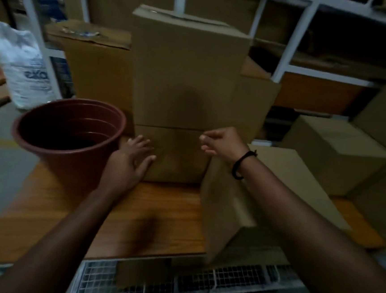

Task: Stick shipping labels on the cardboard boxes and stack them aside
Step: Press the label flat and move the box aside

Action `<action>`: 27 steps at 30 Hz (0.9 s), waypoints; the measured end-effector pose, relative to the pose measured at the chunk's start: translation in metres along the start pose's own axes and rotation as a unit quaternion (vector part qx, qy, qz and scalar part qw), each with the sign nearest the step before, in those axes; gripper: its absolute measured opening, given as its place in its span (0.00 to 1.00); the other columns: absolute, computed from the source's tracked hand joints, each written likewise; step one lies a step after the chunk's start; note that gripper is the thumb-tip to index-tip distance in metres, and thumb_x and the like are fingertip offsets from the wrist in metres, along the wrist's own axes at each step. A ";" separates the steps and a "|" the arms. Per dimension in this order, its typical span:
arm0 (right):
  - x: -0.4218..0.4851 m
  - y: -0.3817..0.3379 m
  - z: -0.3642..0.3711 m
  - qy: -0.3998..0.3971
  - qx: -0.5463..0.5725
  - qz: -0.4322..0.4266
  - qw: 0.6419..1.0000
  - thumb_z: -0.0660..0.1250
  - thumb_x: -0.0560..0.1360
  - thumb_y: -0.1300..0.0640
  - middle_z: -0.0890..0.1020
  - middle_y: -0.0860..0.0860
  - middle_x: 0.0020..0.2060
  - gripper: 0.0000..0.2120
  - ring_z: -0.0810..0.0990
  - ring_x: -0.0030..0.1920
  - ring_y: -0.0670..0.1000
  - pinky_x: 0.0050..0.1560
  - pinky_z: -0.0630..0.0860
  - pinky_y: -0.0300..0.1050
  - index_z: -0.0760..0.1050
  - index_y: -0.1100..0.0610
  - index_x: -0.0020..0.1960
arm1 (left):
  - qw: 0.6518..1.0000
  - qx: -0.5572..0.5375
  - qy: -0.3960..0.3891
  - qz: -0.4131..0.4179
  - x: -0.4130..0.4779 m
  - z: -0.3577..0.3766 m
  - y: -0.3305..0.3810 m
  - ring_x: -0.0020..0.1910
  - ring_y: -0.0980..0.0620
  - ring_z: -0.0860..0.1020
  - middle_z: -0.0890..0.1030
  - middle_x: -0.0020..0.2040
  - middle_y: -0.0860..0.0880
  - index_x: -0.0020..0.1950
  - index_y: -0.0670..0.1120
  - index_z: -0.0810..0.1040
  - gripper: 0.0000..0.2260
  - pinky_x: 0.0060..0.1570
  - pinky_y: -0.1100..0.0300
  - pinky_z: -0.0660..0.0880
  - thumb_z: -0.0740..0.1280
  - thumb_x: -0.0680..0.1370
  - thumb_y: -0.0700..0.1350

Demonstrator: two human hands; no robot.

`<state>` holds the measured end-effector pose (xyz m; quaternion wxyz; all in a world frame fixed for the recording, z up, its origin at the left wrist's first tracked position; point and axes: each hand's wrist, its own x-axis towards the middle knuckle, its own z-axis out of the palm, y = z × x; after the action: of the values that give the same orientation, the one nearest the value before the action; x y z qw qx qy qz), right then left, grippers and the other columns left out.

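Two cardboard boxes stand stacked on our wooden table [162, 213], upper box [186, 75] on lower box [177, 156], whose front our left hand [131, 162] presses with straight, spread fingers while our right hand [222, 143] hovers beside it, loosely curled, holding nothing.

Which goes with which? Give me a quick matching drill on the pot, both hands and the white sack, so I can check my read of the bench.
Things:
1. pot
2. left hand
3. right hand
4. white sack

Places or states:
A. in the air, holding nothing, black band at its wrist
B. flat against the lower box of the middle stack
C. upright on the left of the wooden table
D. beyond the table, far left

Pairs: 1-C, 2-B, 3-A, 4-D
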<state>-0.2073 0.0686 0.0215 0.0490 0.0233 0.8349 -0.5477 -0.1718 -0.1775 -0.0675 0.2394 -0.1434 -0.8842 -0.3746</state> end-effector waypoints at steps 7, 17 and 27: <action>-0.045 0.070 -0.116 0.085 -0.149 -0.044 0.984 0.67 0.78 0.52 0.80 0.48 0.60 0.17 0.78 0.57 0.45 0.58 0.74 0.41 0.76 0.54 0.65 | 0.987 -0.091 -0.121 0.058 -0.029 0.091 0.098 0.74 0.56 0.64 0.72 0.71 0.52 0.67 0.48 0.77 0.32 0.73 0.58 0.58 0.62 0.73 0.69; -0.076 0.128 -0.177 -0.211 -0.518 -0.172 0.811 0.51 0.78 0.33 0.44 0.50 0.79 0.39 0.43 0.78 0.49 0.77 0.44 0.48 0.43 0.53 0.80 | 0.981 -0.152 -0.111 0.051 -0.050 0.144 0.140 0.76 0.57 0.62 0.72 0.72 0.52 0.68 0.49 0.76 0.27 0.73 0.64 0.59 0.63 0.76 0.64; -0.065 0.138 -0.198 -0.187 -0.501 -0.162 0.829 0.44 0.82 0.39 0.46 0.47 0.79 0.30 0.44 0.78 0.47 0.75 0.42 0.44 0.45 0.50 0.79 | 0.982 -0.159 -0.090 0.046 -0.051 0.146 0.141 0.75 0.55 0.64 0.72 0.70 0.58 0.65 0.49 0.77 0.19 0.72 0.66 0.60 0.64 0.76 0.52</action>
<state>-0.1413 0.3062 -0.0189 0.1201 -0.2430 0.9614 -0.0482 -0.1135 0.0213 -0.0990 0.1502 -0.2532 -0.8235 -0.4850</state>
